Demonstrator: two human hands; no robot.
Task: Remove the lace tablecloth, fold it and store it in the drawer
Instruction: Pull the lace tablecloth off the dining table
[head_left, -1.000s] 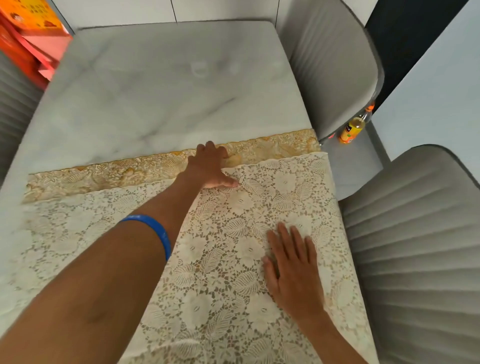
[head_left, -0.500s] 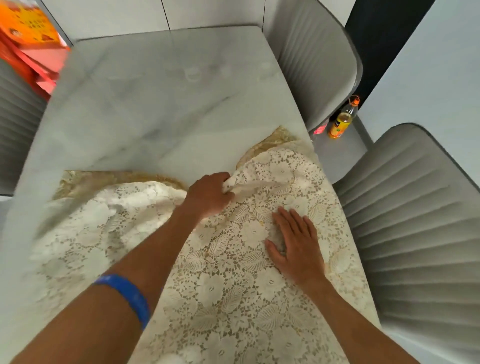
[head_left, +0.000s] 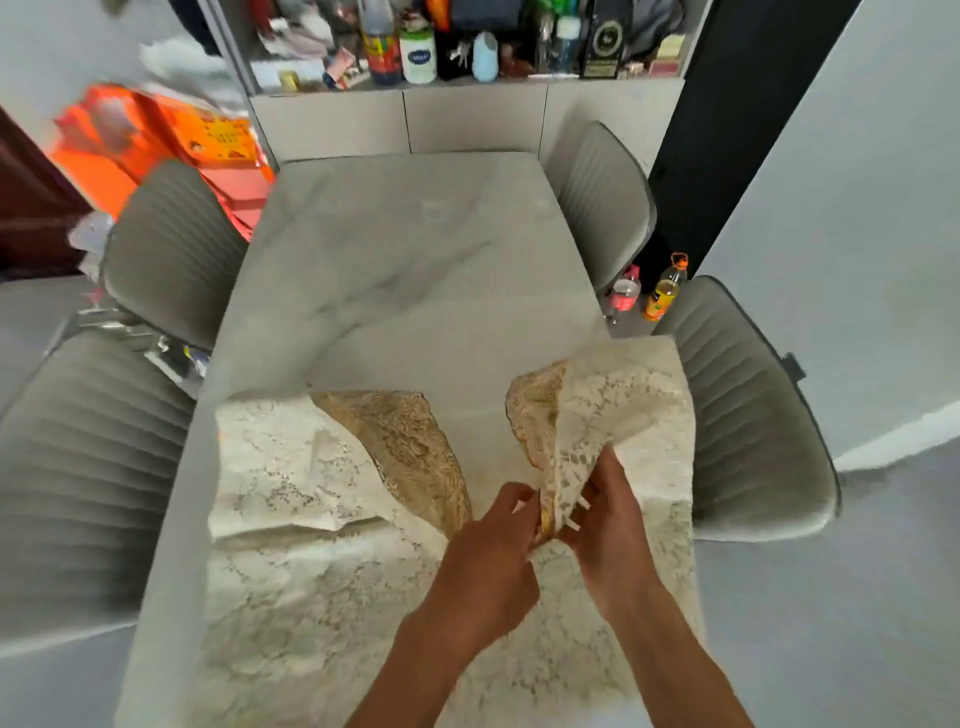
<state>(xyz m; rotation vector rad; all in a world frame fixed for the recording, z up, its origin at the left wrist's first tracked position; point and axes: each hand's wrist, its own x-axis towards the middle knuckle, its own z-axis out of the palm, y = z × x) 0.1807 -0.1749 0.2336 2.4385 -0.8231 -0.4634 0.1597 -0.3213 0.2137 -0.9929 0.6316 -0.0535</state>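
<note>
Head view | lace tablecloth (head_left: 322, 499) bunched at lower centre of the counter (head_left: 415, 270) — mid-gather, folding barely begun | left hand (head_left: 493, 545) and right hand (head_left: 610, 525) both pinch one raised edge | next, I reckon: lift clear, align corners | chairs (head_left: 748, 410) crowd both sides — drawer unseen.

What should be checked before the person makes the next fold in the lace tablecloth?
1. Left hand grips the gathered edge of the cream lace tablecloth: ok.
2. Right hand grips the same bunch: ok.
3. Cloth fully off the grey marble table: not ok, most of it lies on the near end.
4. Cloth lying flat for folding: not ok, creased, gold underside turned up.
5. Far table half free of objects: ok.
6. Drawer open and ready: cannot tell, none in view.
</note>
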